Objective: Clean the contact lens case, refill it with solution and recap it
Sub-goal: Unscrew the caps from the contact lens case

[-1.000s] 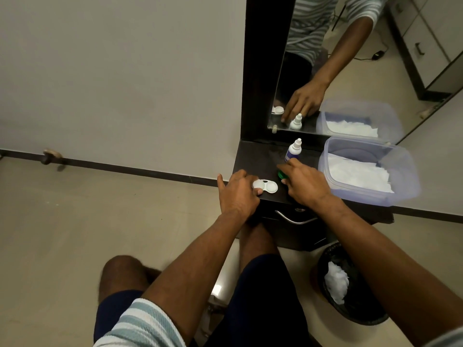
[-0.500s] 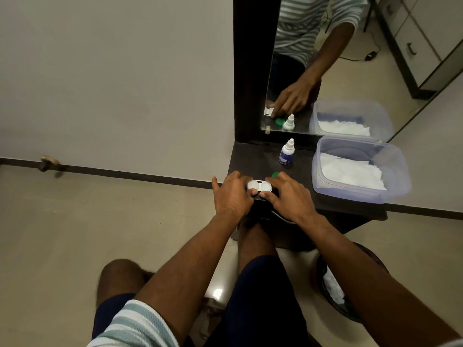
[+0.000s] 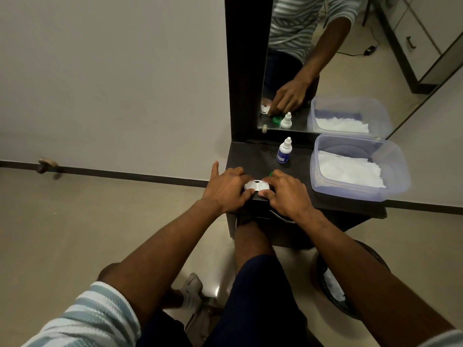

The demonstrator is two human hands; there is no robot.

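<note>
Left hand [image 3: 226, 187] lies knuckles-up at the front left corner of the dark dresser top [image 3: 253, 156], thumb stuck out to the side, fingertips curled onto the left end of the contact lens case [image 3: 257, 185] & holding it down. Case sits flat near the front edge, betw both hands; it's a small white twin-cup piece w/ a dark notch in the middle. Looks light, rigid, smooth plastic (prob slick if wet), so it'd skate or flip under a careless push; best taken by the outer rims of the cups, one end per hand. Right hand [image 3: 288, 194] pinches the right end, thumb at the near side, fingers over the far side. A green cap [image 3: 271, 174] peeks out just behind those fingers. Farther back stands the solution bottle [image 3: 284, 151], upright, apart from the case. Far right: clear tub [image 3: 398, 171] w/ white tissues
</note>
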